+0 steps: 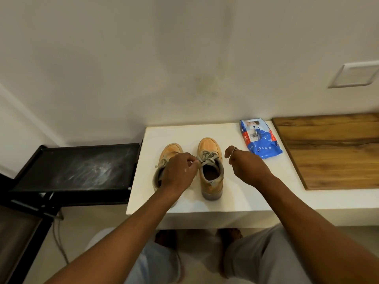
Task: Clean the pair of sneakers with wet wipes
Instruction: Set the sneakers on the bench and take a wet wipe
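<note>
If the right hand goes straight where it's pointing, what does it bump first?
Probably the right-side sneaker, near its laces. The right hand aims left toward it, though it might pass just above.

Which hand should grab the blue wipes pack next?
The right hand, probably. It holds nothing and hovers just beside the wipes pack on the white ledge. The left hand is busy pinching a lace of a sneaker, farther from the pack.

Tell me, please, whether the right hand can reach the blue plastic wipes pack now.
Probably yes: the right hand holds nothing, and only white tabletop lies between it and the blue plastic wipes pack.
</note>
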The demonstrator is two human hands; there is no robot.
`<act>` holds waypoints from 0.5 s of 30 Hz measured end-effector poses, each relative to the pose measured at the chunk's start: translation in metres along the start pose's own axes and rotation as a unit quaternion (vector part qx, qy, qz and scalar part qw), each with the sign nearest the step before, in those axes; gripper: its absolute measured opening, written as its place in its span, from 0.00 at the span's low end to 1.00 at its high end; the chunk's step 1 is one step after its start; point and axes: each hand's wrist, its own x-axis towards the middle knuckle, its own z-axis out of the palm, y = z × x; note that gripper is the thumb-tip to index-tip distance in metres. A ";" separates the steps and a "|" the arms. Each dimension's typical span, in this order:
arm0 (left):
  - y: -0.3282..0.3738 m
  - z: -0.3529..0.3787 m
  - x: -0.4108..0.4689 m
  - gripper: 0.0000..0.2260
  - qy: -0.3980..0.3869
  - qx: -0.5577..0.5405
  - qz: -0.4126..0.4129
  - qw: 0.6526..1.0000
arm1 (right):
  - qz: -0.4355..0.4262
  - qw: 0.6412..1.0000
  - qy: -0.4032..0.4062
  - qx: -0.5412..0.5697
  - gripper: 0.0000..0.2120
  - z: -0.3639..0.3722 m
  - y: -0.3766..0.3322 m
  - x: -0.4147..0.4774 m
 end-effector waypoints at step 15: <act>0.007 0.041 0.008 0.08 0.029 -0.044 -0.064 0.997 | 0.176 0.965 0.185 0.059 0.19 0.000 0.104 0.056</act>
